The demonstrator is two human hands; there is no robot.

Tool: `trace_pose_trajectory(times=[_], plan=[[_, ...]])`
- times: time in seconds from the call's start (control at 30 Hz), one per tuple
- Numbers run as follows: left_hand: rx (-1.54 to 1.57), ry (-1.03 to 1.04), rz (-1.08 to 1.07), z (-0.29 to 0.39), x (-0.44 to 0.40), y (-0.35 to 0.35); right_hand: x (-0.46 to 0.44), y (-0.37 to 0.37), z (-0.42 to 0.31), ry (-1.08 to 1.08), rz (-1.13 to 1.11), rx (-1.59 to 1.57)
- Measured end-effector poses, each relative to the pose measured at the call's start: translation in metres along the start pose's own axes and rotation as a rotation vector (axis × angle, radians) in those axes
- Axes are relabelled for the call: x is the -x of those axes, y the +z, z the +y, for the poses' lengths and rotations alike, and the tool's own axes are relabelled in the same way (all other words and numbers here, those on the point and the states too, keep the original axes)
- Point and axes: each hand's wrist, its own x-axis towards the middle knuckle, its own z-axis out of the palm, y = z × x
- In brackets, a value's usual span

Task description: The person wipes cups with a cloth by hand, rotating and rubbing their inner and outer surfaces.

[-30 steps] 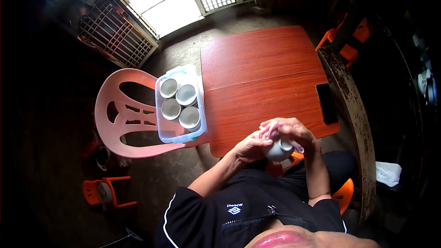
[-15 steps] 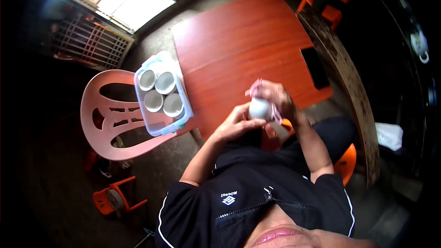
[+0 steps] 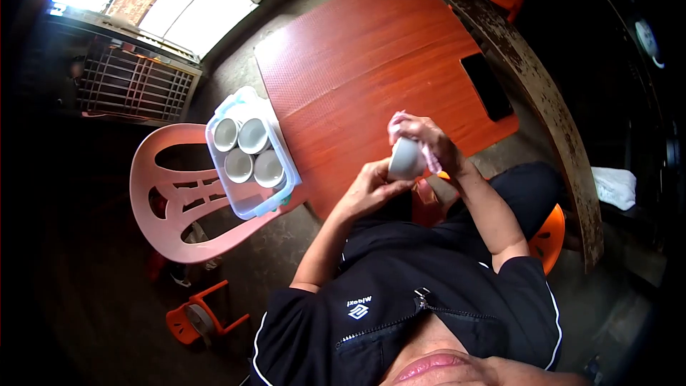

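Note:
A white cup [image 3: 406, 159] is held between my hands over the near edge of the red-brown table [image 3: 343, 71]. My left hand [image 3: 370, 187] grips the cup from its left side, fingers and thumb around it. A pink cloth [image 3: 431, 159] is bunched in my right hand [image 3: 423, 134] and lies against the cup's right side. Left of the table, a clear plastic bin [image 3: 251, 204] holds several white cups [image 3: 254, 136], openings up, on a pink chair [image 3: 153, 171].
A black phone-like object [image 3: 486, 87] lies at the table's right edge. Beyond it runs a worn wooden bench [image 3: 547, 100]. A white cloth [image 3: 614, 187] is at the far right. An orange stool [image 3: 187, 323] stands at the lower left.
The view has swung, so the table and bin appear farther left and higher. The cup has been turned between my hands, and the cloth in my right hand has shifted along its side.

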Motion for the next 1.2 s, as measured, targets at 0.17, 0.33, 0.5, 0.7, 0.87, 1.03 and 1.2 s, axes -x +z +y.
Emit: trace_pose_trajectory(times=[0.17,0.33,0.5,0.7,0.87,1.03,1.2], plan=[[-0.27,0.113,-0.052,0.005,-0.008,-0.002,-0.007,-0.002,0.028,0.194,0.08,-0.7],[0.285,0.049,-0.156,0.003,-0.005,-0.016,-0.001,0.03,-0.033,-0.142,-0.055,0.906],[0.991,0.27,-0.049,-0.015,-0.007,-0.016,0.005,0.036,0.005,-0.471,0.21,0.286],[0.996,0.241,-0.05,-0.017,-0.007,-0.021,0.016,0.062,0.004,-0.375,0.389,0.387],[0.747,0.081,-0.187,-0.021,-0.008,-0.007,0.006,0.03,-0.044,0.139,-0.102,0.48],[0.638,0.266,0.05,-0.002,-0.011,0.005,0.01,0.034,0.0,-0.259,0.403,0.059],[0.262,0.17,-0.003,-0.012,-0.013,0.0,0.005,0.029,-0.021,-0.188,0.152,0.348]])
